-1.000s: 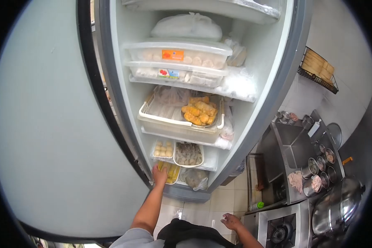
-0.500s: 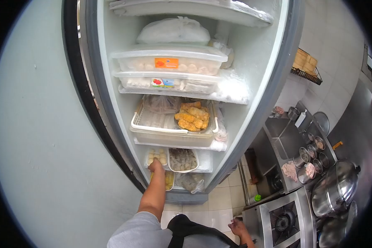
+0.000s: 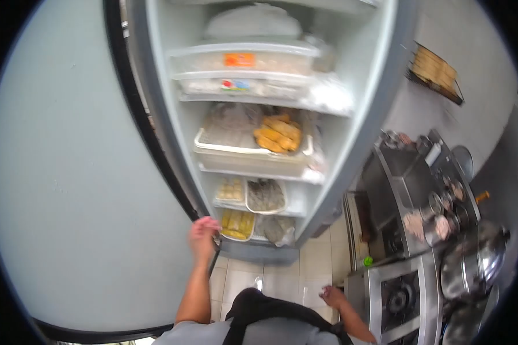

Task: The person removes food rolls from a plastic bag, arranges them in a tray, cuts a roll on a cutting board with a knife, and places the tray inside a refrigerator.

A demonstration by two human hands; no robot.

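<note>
The left hand (image 3: 203,234) was out of the freezer (image 3: 282,144) now, its grip loosely curled and holding nothing that could be seen; half a second earlier it had been reaching inside at the low trays, so it had come back empty. It hung at the lower left edge of the opening, close to the open door (image 3: 80,172). The tray of yellow pieces (image 3: 237,225) it had touched lay just beside it on the bottom shelf, not taken out. Above it sat a tray of pale balls (image 3: 231,190) and a tray of grey dumplings (image 3: 265,196), then a white basket (image 3: 253,156). The right hand (image 3: 332,296) rested low, open and released, beside the stove (image 3: 398,299) on the steel worktop (image 3: 426,190).
</note>
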